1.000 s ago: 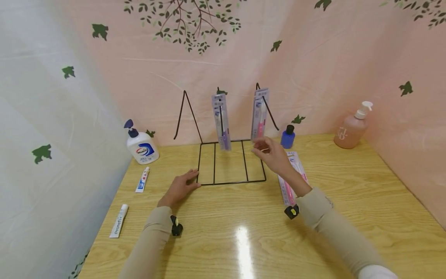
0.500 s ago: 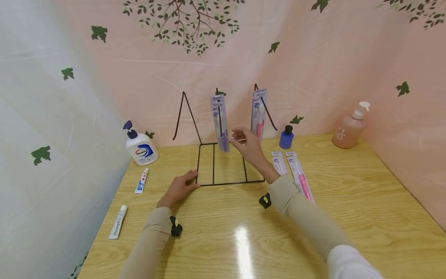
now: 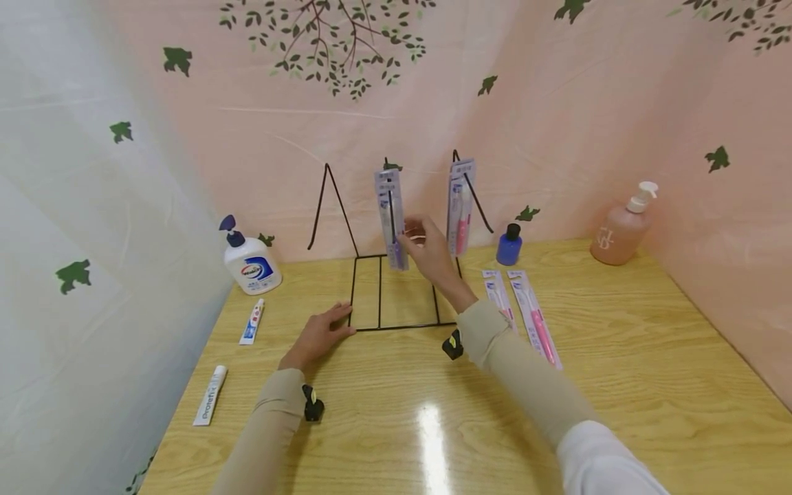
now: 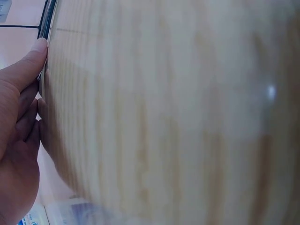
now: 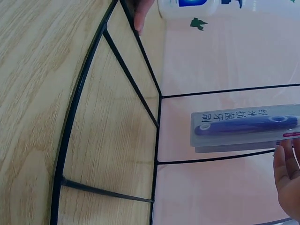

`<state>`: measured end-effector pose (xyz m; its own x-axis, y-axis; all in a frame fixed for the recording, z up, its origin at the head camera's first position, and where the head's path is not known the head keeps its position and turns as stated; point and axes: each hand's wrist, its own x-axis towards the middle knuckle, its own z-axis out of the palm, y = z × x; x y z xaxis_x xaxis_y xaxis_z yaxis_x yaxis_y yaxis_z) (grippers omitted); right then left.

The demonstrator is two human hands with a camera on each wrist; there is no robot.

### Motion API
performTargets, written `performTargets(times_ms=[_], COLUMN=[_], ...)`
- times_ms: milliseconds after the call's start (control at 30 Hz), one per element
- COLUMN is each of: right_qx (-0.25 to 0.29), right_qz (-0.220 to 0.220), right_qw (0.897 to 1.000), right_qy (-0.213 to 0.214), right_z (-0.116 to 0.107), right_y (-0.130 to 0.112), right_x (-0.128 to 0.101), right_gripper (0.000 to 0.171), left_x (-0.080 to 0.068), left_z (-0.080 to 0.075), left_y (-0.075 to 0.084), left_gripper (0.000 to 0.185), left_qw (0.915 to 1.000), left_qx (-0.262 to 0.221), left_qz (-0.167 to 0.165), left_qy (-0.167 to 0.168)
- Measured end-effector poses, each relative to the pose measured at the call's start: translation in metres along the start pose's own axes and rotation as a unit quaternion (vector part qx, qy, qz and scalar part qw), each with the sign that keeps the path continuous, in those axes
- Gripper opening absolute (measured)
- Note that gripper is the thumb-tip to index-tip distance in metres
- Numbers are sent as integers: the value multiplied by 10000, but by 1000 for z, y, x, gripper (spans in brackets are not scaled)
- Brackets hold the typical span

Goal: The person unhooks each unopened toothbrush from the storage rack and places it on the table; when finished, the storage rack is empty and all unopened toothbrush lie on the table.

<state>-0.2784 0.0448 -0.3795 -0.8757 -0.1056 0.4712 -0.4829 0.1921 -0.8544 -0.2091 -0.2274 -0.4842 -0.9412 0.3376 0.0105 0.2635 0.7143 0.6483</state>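
A black wire display rack (image 3: pixel 408 326) stands on the table, with tall hooks at the back. My left hand (image 3: pixel 318 337) holds its front left corner, thumb at the front wire and fingers at the side wire. Packaged purple toothbrushes (image 3: pixel 388 213) hang on the middle hook, one behind the other. My right hand (image 3: pixel 430 251) pinches their right edge low down; the right wrist view shows its fingertips at the edge of the pack (image 5: pixel 243 126). Packaged pink toothbrushes (image 3: pixel 460 206) hang on the right hook. The left hook (image 3: pixel 318 206) carries nothing.
Two more packaged pink toothbrushes (image 3: pixel 537 320) lie right of the rack. Behind them stand a small blue bottle (image 3: pixel 510 249) and a pink pump bottle (image 3: pixel 619 235). At left are a white pump bottle (image 3: pixel 252 265), a small toothpaste tube (image 3: pixel 251 322) and a white tube (image 3: pixel 211 397).
My right hand has moved left from the pink toothbrushes on the right hook to the purple ones on the middle hook. The left hand has stayed on the rack's corner.
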Motion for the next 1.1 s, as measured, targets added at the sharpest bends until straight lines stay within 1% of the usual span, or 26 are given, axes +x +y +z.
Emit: performTargets(times_ms=[200,333,600,867,967,1100], right_qx=[91,261,437,667,709,715], right_qz=[34,30,-31,-271,-249,-90], right_qw=[9999,9996,9990,9974,9970,9968], right_qy=[30,86,-2,-90,-204,-341], right_z=[5,7,5,-8,-12,-17], right_y=[-2,-2,-3,-35,-41,-45], right_x=[4,5,0,-16,-21,-26], right_gripper=[28,26,25,24,25,27], left_x=[-1,-1,-1,-1,-1,-1], left_z=[0,0,0,-1,-1,-2], left_y=[1,1,1,2,1,1], left_gripper=[58,58,57,57,58,58], left_qw=[10000,9999,9999,10000,10000,9999], left_qx=[54,105,85,-6,24,-22], left_qz=[22,64,48,-16,-44,-107], left_qy=[21,30,39,-21,-28,-63])
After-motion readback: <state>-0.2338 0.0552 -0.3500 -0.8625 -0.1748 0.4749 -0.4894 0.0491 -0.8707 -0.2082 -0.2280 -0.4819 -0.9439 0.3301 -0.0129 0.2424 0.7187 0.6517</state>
